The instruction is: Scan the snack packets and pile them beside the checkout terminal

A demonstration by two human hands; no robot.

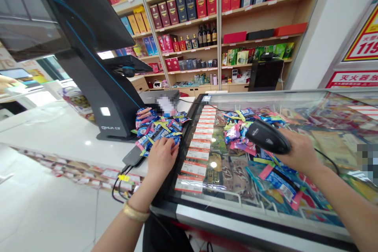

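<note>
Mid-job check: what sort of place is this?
Most likely a small shop's checkout counter: a till screen stands at left, the right hand holds a barcode scanner over a glass display counter, and shelves of boxed goods and bottles line the back wall.

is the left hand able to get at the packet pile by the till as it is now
Likely yes: the left hand rests on the near edge of the packet pile, with nothing lying over it.

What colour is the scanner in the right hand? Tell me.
Black, clearest in the head view: the scanner in the right hand.
</note>
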